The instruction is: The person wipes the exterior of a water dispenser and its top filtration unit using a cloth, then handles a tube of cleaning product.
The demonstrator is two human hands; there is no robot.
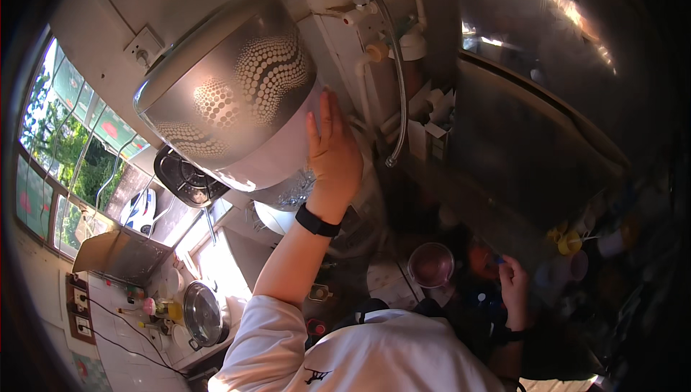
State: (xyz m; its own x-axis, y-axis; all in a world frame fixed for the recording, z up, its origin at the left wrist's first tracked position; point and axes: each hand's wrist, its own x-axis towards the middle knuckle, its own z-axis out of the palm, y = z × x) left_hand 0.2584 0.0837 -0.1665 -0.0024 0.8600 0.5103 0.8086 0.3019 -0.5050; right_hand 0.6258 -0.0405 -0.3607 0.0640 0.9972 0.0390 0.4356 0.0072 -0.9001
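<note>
My left hand, with a dark band at the wrist, is stretched out flat, its fingers apart. The fingers lie against the pale lower side of a large rounded appliance with a silver, dot-patterned panel. Lower right in the view, my right hand is bent, thumb and forefinger together at a small blue object, mostly hidden. Beside those fingertips is a blurred orange-red thing in shadow. A pink translucent pot or bowl stands between my body and the dark area ahead.
A braided hose hangs from wall pipes. To the right stands a dark, shiny refrigerator-like cabinet. A glass-lidded pot sits on the left counter, near a window. Yellow and pale cups are at the right.
</note>
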